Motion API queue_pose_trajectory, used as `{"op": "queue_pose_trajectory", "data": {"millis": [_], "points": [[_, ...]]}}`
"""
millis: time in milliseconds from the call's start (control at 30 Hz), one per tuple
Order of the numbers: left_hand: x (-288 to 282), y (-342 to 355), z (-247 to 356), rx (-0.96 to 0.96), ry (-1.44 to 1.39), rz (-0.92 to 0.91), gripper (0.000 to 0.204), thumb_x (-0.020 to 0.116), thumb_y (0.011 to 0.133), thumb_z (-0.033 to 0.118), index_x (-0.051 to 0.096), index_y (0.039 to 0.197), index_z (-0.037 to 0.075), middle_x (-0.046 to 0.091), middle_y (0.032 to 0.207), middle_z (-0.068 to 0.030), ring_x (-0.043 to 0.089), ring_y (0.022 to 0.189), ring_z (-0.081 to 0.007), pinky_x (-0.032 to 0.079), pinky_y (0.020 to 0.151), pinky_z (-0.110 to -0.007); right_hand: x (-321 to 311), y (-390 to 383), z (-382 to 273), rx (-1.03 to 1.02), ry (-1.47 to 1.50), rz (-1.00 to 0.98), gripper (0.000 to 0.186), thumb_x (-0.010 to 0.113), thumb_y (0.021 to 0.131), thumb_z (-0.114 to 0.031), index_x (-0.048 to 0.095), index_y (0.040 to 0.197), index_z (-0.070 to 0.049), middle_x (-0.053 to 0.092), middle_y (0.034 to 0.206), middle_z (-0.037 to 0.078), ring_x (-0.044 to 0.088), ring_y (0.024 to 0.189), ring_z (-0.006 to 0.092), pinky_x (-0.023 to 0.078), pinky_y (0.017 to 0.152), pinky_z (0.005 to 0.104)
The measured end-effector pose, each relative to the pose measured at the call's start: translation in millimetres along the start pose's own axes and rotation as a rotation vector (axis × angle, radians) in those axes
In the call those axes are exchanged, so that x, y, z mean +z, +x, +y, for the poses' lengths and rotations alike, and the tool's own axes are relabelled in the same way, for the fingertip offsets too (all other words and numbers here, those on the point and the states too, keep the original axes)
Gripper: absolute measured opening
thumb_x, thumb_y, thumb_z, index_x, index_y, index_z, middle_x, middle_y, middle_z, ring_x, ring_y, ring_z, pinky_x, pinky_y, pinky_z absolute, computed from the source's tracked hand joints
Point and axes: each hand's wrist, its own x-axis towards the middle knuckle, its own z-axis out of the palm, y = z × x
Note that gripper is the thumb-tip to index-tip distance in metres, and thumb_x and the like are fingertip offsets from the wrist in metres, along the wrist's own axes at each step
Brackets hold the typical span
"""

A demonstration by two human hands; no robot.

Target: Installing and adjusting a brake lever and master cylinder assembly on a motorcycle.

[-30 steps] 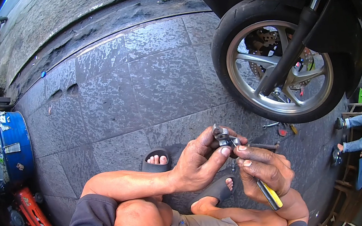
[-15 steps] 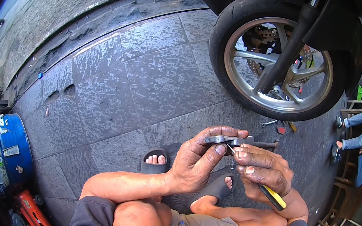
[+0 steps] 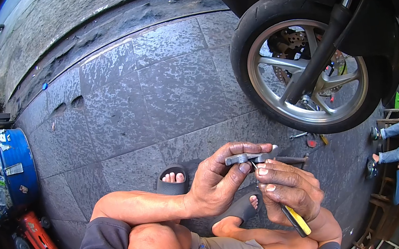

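Note:
My left hand (image 3: 215, 180) is closed around a small grey metal part (image 3: 238, 159), flat and irregular with a rounded end, pinched between thumb and fingers. My right hand (image 3: 289, 185) grips a screwdriver with a yellow and black handle (image 3: 296, 220), which sticks out below the palm. The screwdriver's thin shaft (image 3: 255, 165) meets the underside of the metal part, near my left thumb. My right fingers cover most of the shaft, and the exact contact at its tip is hidden. Both hands are close together above my sandalled feet.
A motorbike's front wheel (image 3: 261, 92) stands ahead on the right, with a wrench (image 3: 298, 135) and other tools on the paving below. At left are a blue drum (image 3: 17, 162) and a red floor jack (image 3: 41, 238). People sit on the far right (image 3: 395, 140).
The metal part has tilted slightly in my left fingers and shows more of its lower side. The screwdriver handle has shifted a little down and left with my right hand.

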Motion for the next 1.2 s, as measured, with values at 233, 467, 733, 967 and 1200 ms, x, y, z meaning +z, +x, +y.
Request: {"op": "queue_pose_trajectory", "data": {"millis": [233, 467, 733, 967, 1200], "points": [[1, 1, -8, -0.066, 0.253, 0.096, 0.027, 0.043, 0.098, -0.003, 0.051, 0.123, -0.005, 0.059, 0.126, -0.0228, 0.058, 0.118, -0.0241, 0.048, 0.1, -0.036, 12, -1, 3, -0.083, -0.284, -0.012, 0.022, 0.067, 0.085, -0.014, 0.063, 0.094, 0.005, 0.065, 0.093, 0.022, 0.071, 0.085, 0.0375, 0.061, 0.074, 0.0469], [-1, 5, -15, -0.111, 0.403, 0.166, 0.027, 0.044, 0.097, -0.003, 0.052, 0.122, -0.005, 0.063, 0.122, -0.0176, 0.062, 0.109, -0.0179, 0.05, 0.096, -0.032, 26, 5, 3, -0.029, -0.504, -0.023, 0.014, 0.067, 0.078, -0.004, 0.062, 0.086, 0.006, 0.067, 0.085, 0.02, 0.072, 0.078, 0.0309, 0.062, 0.069, 0.0413], [-7, 7, -15, -0.091, 0.551, 0.162, 0.025, 0.046, 0.098, -0.001, 0.052, 0.122, -0.005, 0.064, 0.119, -0.0168, 0.065, 0.101, -0.0174, 0.053, 0.09, -0.031, 5, 8, -2, 0.039, -0.562, -0.095, 0.019, 0.068, 0.081, -0.013, 0.062, 0.087, 0.004, 0.066, 0.088, 0.019, 0.071, 0.078, 0.0324, 0.061, 0.069, 0.0426], [-16, 8, -12, -0.072, 0.055, 0.06, 0.027, 0.047, 0.1, 0.005, 0.051, 0.125, -0.003, 0.06, 0.124, -0.0203, 0.061, 0.112, -0.0259, 0.055, 0.092, -0.04, -6, -9, -3, 0.243, -0.097, 0.115, 0.027, 0.064, 0.085, 0.009, 0.048, 0.099, -0.007, 0.067, 0.102, 0.018, 0.071, 0.094, 0.0286, 0.059, 0.082, 0.0409], [-15, 6, -13, -0.043, 0.033, -0.014, 0.027, 0.05, 0.098, 0.002, 0.051, 0.125, -0.003, 0.058, 0.123, -0.0177, 0.055, 0.122, -0.0316, 0.05, 0.1, -0.045, 1, -13, 6, 0.159, 0.075, 0.08, 0.032, 0.066, 0.084, 0.009, 0.05, 0.106, -0.008, 0.068, 0.103, 0.018, 0.069, 0.1, 0.0324, 0.058, 0.087, 0.0413]]}}
